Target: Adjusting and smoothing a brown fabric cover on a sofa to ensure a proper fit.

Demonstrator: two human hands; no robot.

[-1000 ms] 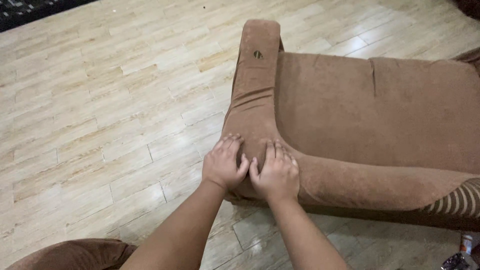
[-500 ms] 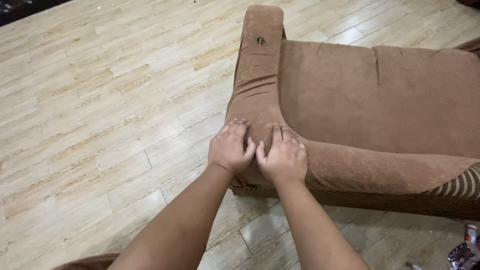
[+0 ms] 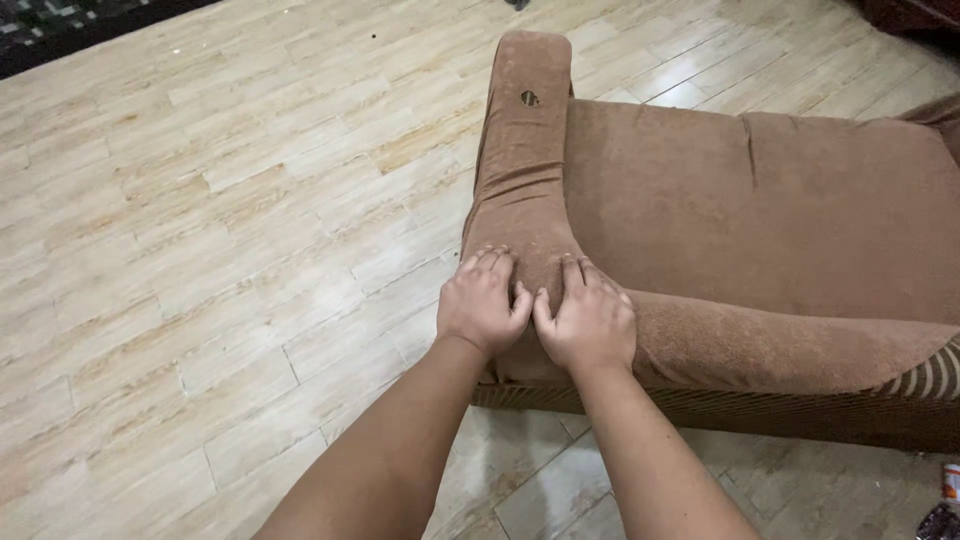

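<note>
A brown fabric sofa [image 3: 760, 210] stands on a light wood-plank floor, seen from behind and above. Its left armrest [image 3: 520, 150] runs away from me and has a small dark hole near the far end. My left hand [image 3: 482, 303] and my right hand [image 3: 590, 318] lie side by side on the rear corner where the armrest meets the backrest. Both press flat on the brown cover with fingers slightly curled and thumbs nearly touching. Neither hand holds a loose object.
Light wooden floor [image 3: 220, 250] spreads to the left and in front of the sofa. A dark patterned rug edge [image 3: 60, 25] lies at the top left. A striped trim [image 3: 930, 380] shows on the sofa's right rear. Small packets [image 3: 945, 505] sit at the bottom right corner.
The view has shifted slightly and the sofa corner sits a little more to the right. Both hands stay pressed on the same corner of the cover.
</note>
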